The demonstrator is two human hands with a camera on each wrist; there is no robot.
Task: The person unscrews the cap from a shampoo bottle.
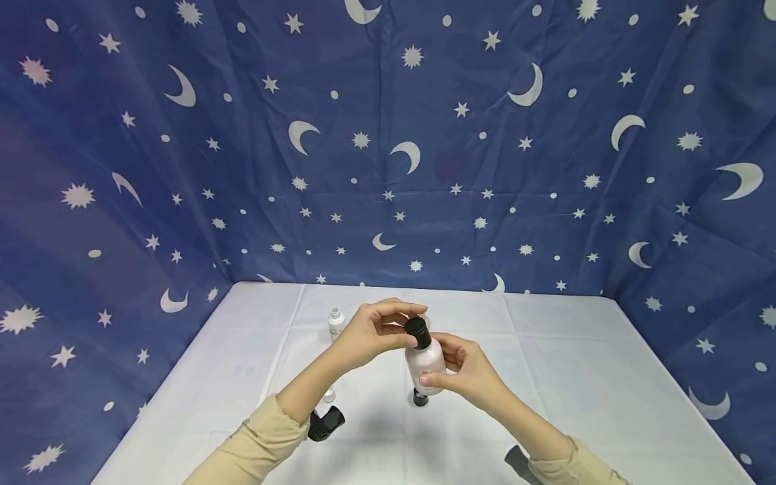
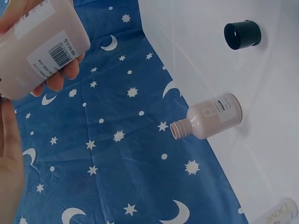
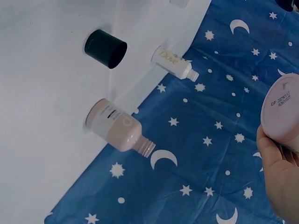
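Note:
A pale pink bottle (image 1: 422,369) is raised above the table and tilted. My right hand (image 1: 467,374) grips its body, thumb in front and fingers behind. The black cap (image 1: 417,333) is on its neck, and my left hand (image 1: 378,330) pinches that cap between thumb and fingers. In the left wrist view the held bottle (image 2: 44,49) shows a barcode label, but its cap is out of frame. The right wrist view shows its round base (image 3: 282,105) with printed dates. A second pink bottle (image 3: 117,126) stands uncapped on the table, mostly hidden behind my left hand in the head view.
A loose black cap (image 1: 419,398) lies on the white table (image 1: 545,377) below the held bottle. An uncapped white Dove bottle (image 1: 336,325) stands back left, and a small white cap (image 1: 329,395) is nearer. A blue star-and-moon curtain (image 1: 388,168) surrounds the table's back and sides.

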